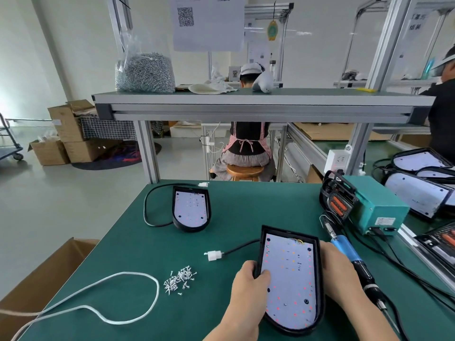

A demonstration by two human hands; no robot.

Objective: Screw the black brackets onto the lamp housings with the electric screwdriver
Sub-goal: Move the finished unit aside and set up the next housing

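A black lamp housing [290, 281] with a white LED board lies on the green table in front of me. My left hand [248, 289] grips its left edge, thumb resting on the board. My right hand [342, 276] holds its right edge. The blue and black electric screwdriver [354, 262] lies on the table just right of my right hand, touching its back. A second lamp housing [191, 208] with a black cable lies farther back. A small pile of loose screws [179, 279] sits to the left. No black bracket shows.
A teal power box [376, 207] with cables stands at the right, more housings [418, 190] behind it. A white cord [103, 301] loops at front left. A white plug [213, 255] lies beside the near housing. A bag of screws [144, 70] sits on the upper shelf. A person sits beyond.
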